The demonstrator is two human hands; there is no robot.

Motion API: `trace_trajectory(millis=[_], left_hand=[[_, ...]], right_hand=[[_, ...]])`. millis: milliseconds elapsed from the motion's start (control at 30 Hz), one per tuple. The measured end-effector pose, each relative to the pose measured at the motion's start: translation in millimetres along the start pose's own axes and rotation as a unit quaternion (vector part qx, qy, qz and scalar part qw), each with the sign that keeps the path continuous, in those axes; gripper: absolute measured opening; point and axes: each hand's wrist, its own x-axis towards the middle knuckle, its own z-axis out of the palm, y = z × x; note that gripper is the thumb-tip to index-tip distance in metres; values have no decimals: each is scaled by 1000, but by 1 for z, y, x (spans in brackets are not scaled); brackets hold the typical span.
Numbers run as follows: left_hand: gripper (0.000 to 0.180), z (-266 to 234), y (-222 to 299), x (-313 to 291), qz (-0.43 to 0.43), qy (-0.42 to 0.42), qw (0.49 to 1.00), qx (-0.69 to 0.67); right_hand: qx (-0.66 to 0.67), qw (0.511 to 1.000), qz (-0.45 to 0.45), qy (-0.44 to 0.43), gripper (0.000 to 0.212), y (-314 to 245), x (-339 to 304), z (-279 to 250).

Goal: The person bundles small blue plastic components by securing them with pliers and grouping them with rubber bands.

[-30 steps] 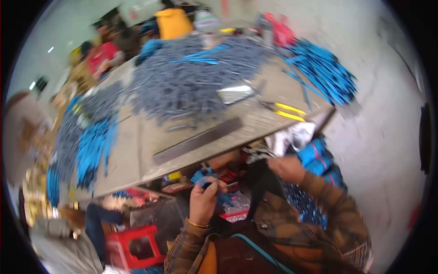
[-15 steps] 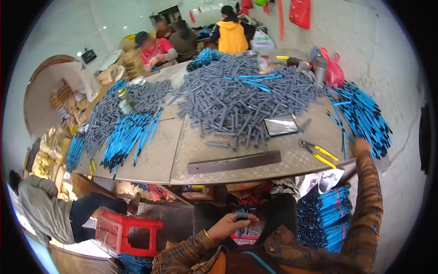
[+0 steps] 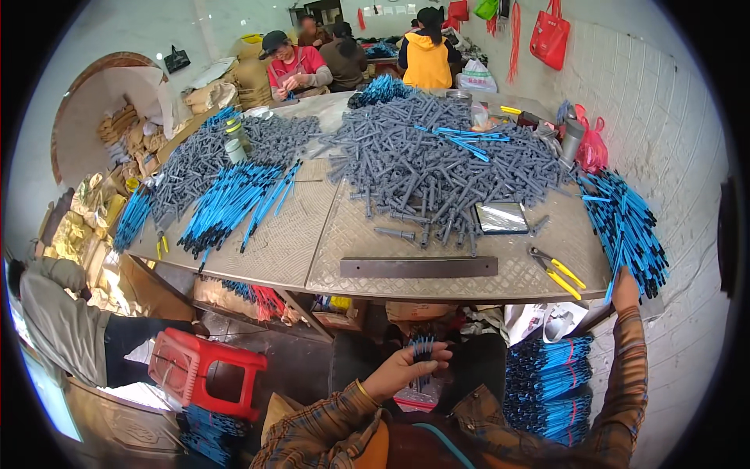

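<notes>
My left hand (image 3: 410, 363) is above my lap, its fingers curled round a small bundle of thin blue rods with black ends (image 3: 423, 349). Some of the bundle shows above and below the fingers. At the table's right edge, my right hand (image 3: 626, 292) closes on blue rods at the near side of a large pile of blue rods (image 3: 631, 223). Its fingertips are partly hidden among them. Left of that hand lie yellow-handled pliers (image 3: 558, 273). A huge heap of grey plastic tubes (image 3: 437, 164) covers the middle of the table.
A dark flat bar (image 3: 419, 267) lies along the table's front edge (image 3: 375, 295). Tied bundles of blue rods (image 3: 551, 383) are stacked beneath, at right. A red stool (image 3: 207, 367) and a person in grey (image 3: 62, 328) are at left. Other people sit beyond the table.
The view has shifted, so the table sits lower. Loose rods left of the right-hand pile now lie gathered against it, with my right hand there. My left hand still holds its bundle.
</notes>
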Motion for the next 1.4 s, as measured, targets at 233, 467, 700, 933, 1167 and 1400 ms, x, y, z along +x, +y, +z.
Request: trace_trajectory(millis=[233, 467, 700, 933, 1167, 1400], left_hand=[[38, 5, 3, -4, 7, 18, 1000, 14], [29, -3, -9, -1, 28, 51, 998, -3], [19, 5, -3, 17, 26, 110, 993, -43], [18, 10, 19, 29, 107, 92, 970, -198], [17, 17, 34, 16, 130, -54, 978, -151], [17, 28, 34, 19, 193, 81, 958, -198]], right_hand=[[56, 995, -30, 76, 23, 69, -6, 38], [329, 939, 94, -46, 23, -37, -87, -55], [736, 646, -9, -203, 22, -109, -157, -129], [738, 568, -112, -346, 35, -168, -177, -65], [730, 231, -21, -642, 34, -226, -174, -24], [622, 494, 162, -585, 43, -242, -192, -43]])
